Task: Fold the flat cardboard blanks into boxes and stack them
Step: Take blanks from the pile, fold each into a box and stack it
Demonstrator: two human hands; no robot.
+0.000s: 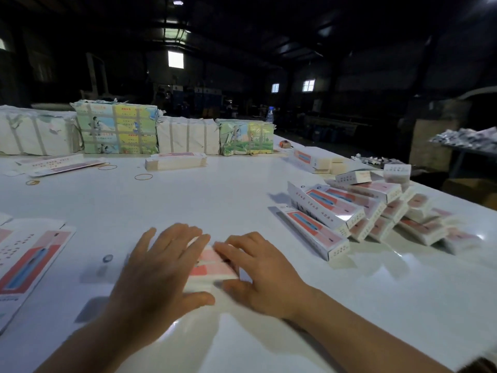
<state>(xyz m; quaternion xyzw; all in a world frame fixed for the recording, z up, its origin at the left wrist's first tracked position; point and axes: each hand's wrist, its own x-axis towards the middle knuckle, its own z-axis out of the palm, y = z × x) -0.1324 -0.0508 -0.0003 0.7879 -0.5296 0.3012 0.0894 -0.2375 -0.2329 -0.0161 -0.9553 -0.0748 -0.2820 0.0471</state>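
Both hands lie on one small stack of flat blanks (212, 267) near the middle of the near table (215, 200). The left hand (158, 270) covers the stack's left part with fingers straight and spread, its thumb along the near edge. The right hand (258, 273) presses the right part, fingers lightly bent over the top and thumb against the near edge; whether it pinches the card cannot be told. The stack is motion-blurred, pink and white, thin card with squared edges. Its long axis seems to run left to right across the table, though most of it is hidden under the hands.

At the far left near edge, larger printed blanks (29, 259) lie flat, long axis slanting from near-left to far-right, red and blue on white. Farther back are loose rubber bands (143, 176), thin tan rings, and a banded bundle of blanks (176, 161) lying left to right. Along the far edge stand paper-wrapped, strapped bundles (118, 129), blocky, some with coloured cartoon print.

On the right is a heap of folded boxes (357, 211), long slim glossy cartons leaning on one another, their long axes running from far-left to near-right. A plastic bottle (269, 114) stands upright behind.
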